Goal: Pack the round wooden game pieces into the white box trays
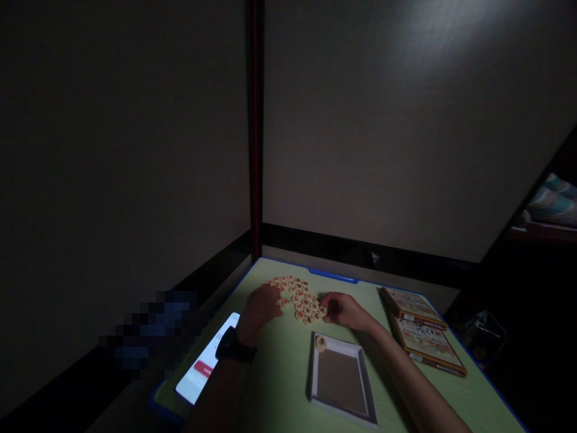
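Note:
Round wooden xiangqi pieces (308, 302), marked in red and black, lie in a loose cluster on the green tabletop. At the cluster's left edge is my left hand (262, 304), wearing a dark wristwatch; its thumb and fingers are apart beside the pieces, and its fingertips are dim. My right hand (345, 310) is at the right edge, fingers curled, with thumb and forefinger closed around a xiangqi piece (323, 311). Nearer to me lies a shallow open box tray (315, 376). One black-marked piece (320, 343) sits in its far left corner.
A phone with a lit screen (207, 359) lies at the table's left edge. Two printed flat boxes (428, 340) overlap on the right. The green table (279, 385) has a blue rim and stands in a corner between walls. A clear plastic bag (482, 337) is beyond its right side.

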